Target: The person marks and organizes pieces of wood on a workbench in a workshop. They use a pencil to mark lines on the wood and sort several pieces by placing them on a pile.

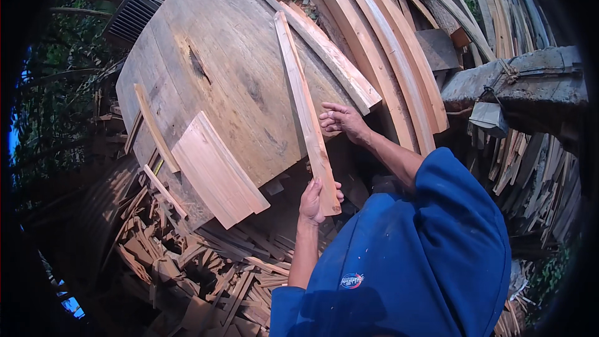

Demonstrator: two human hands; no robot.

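A long, narrow wooden plank [306, 112] slants over the worn wooden tabletop [231, 87], its near end jutting past the table's front edge. My left hand [313, 201] is wrapped round that near end, thumb on top and fingertips showing at the right side. To the right of the plank's middle, my right hand [345, 122] hovers with its fingers spread, holding nothing. A thicker wooden beam [337, 62] lies along the table's right edge, just beyond the right hand.
Several pale boards [218, 171] lie together at the table's front left, beside a thin strip [156, 128]. Long planks [399, 56] are stacked on the right, near a rough grey beam [530, 81]. Scrap wood [206, 281] is heaped below on the left.
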